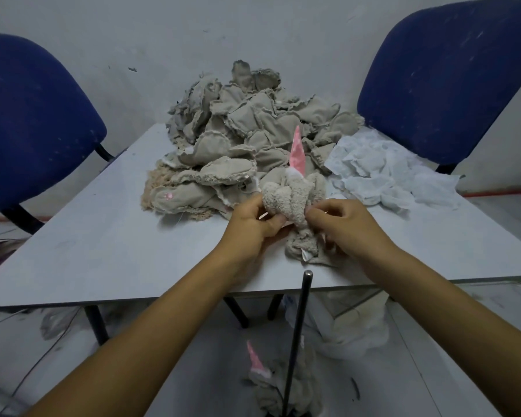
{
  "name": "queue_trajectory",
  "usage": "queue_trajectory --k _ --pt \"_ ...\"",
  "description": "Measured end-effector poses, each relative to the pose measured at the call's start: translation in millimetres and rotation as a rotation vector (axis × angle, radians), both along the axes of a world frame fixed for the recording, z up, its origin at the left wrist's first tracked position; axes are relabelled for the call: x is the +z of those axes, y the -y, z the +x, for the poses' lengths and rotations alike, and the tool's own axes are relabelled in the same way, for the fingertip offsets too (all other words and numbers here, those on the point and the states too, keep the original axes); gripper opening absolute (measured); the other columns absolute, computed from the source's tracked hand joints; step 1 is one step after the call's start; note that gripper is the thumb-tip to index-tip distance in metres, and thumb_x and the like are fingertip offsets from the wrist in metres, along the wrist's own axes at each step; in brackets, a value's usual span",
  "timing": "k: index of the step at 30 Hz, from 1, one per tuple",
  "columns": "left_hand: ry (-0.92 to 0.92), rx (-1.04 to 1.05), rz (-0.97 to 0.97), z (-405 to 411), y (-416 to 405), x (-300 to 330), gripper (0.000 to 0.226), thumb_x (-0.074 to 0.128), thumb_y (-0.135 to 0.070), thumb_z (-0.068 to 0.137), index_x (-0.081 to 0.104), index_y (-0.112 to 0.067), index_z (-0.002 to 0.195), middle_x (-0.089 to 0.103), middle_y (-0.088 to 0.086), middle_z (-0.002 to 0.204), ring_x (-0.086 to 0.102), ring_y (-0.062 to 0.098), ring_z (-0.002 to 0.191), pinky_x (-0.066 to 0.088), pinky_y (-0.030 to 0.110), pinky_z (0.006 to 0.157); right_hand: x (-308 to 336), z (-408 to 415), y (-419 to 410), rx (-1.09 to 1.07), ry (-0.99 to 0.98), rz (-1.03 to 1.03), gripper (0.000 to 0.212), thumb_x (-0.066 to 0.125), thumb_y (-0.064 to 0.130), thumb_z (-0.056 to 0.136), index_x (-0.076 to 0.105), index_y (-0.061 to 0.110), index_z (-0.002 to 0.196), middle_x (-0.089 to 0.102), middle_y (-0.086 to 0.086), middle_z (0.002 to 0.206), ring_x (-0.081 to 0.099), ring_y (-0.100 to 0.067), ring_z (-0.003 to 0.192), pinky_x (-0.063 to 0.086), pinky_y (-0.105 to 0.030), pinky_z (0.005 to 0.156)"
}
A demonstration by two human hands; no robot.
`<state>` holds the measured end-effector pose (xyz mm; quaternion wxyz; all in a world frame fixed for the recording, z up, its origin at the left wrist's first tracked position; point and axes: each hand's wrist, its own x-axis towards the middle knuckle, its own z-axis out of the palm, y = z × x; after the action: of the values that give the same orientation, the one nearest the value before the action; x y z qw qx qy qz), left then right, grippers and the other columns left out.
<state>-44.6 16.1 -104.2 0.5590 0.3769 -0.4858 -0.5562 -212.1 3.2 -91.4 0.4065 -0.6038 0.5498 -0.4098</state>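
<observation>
Both forearms reach forward over the surface [103,236], wrists about level. The left hand [253,227] pinches the fleecy beige toy skin [292,197] with thumb and curled fingers [254,203]; the right hand [343,224] pinches its other side, fingers bent inward. The skin, its pink cone [297,152] upright, sits just before the pile of beige fabric pieces [247,130].

Fabric pile [247,136] on the table [103,236]; crumpled sheets [382,173] right of it, chairs [27,121] behind
</observation>
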Motion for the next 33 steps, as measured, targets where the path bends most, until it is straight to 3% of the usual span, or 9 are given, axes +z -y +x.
queue_trajectory --k 3,7,11,16,19,22,24,27,33 --pt "-0.233 -0.074 0.090 4.7 -3.0 1.0 0.045 0.042 0.019 0.084 0.061 -0.005 0.116 0.075 0.004 0.104 0.071 0.019 0.100 0.058 0.031 0.083 3.7 -1.4 -2.9 0.121 0.113 0.120 0.025 0.067 0.043 0.091 0.074 0.020 0.084 0.061 0.003 0.064 0.044 -0.007 0.044 0.031 -0.018 0.039" --pt "-0.500 -0.107 0.204 -0.3 -4.4 4.9 0.069 0.039 0.006 0.061 0.054 0.005 0.128 0.062 0.026 0.125 0.057 0.039 0.116 0.043 0.053 0.107 2.6 -1.7 -3.2 0.155 0.236 0.228 0.032 0.063 0.040 0.095 0.067 0.020 0.069 0.056 0.002 0.062 0.041 -0.008 0.046 0.029 -0.018 0.038" --pt "-0.587 -0.090 0.290 -5.0 -4.9 2.3 0.078 0.032 -0.003 0.060 0.045 0.015 0.135 0.047 0.035 0.140 0.045 0.047 0.132 0.034 0.055 0.114 1.3 0.3 -4.9 0.183 0.217 0.159 0.029 0.065 0.032 0.094 0.073 0.020 0.069 0.054 0.000 0.061 0.044 -0.009 0.045 0.033 -0.020 0.039" --pt "-0.520 -0.059 0.300 -4.9 -3.8 2.3 0.055 0.034 -0.001 0.064 0.059 0.009 0.112 0.061 0.027 0.115 0.060 0.038 0.108 0.056 0.046 0.091 1.6 -2.1 -5.5 0.096 -0.001 -0.081 0.026 0.066 0.010 0.087 0.068 0.021 0.063 0.057 0.009 0.052 0.050 -0.007 0.048 0.043 -0.021 0.046" --pt "-0.044 0.217 0.228 -5.7 -3.4 5.9 0.031 0.043 0.006 0.079 0.057 -0.011 0.100 0.063 0.015 0.106 0.069 0.026 0.084 0.058 0.037 0.070 0.9 -2.3 -4.3 -0.068 -0.318 -0.374 0.021 0.067 0.015 0.085 0.062 0.024 0.067 0.056 0.010 0.055 0.051 -0.005 0.053 0.042 -0.022 0.054" --pt "0.872 0.629 -0.453 7.4 -8.1 5.0 0.031 0.058 -0.007 0.084 0.054 -0.020 0.113 0.053 0.007 0.113 0.052 0.021 0.100 0.043 0.028 0.080 5.9 -2.4 -8.0 -0.136 -0.625 -0.763 0.007 0.065 0.019 0.091 0.067 0.014 0.087 0.063 0.000 0.075 0.058 -0.021 0.068 0.048 -0.037 0.058" --pt "1.167 0.651 -0.830 9.0 -10.9 7.3 0.033 0.058 -0.018 0.086 0.060 -0.013 0.118 0.053 0.011 0.113 0.047 0.025 0.103 0.036 0.031 0.081 6.1 -0.7 -10.4 -0.093 -0.798 -1.023 0.011 0.064 0.017 0.092 0.067 0.007 0.087 0.060 -0.008 0.077 0.056 -0.028 0.068 0.045 -0.039 0.049" --pt "1.289 0.494 -0.859 4.0 -13.0 13.5 0.031 0.054 -0.024 0.091 0.064 -0.011 0.118 0.057 0.011 0.112 0.053 0.029 0.102 0.043 0.041 0.082 1.3 4.9 -17.3 -0.038 -0.848 -1.155 0.011 0.063 0.013 0.090 0.067 0.006 0.082 0.056 -0.009 0.072 0.052 -0.028 0.064 0.040 -0.038 0.041" --pt "1.366 0.251 -0.624 3.9 -16.7 7.7 0.026 0.058 -0.024 0.088 0.056 -0.016 0.113 0.051 0.004 0.101 0.050 0.024 0.089 0.050 0.045 0.070 -12.6 4.8 -24.9 -0.048 -0.818 -0.996 0.012 0.071 0.016 0.085 0.064 0.008 0.079 0.057 -0.007 0.072 0.054 -0.027 0.066 0.041 -0.038 0.044"
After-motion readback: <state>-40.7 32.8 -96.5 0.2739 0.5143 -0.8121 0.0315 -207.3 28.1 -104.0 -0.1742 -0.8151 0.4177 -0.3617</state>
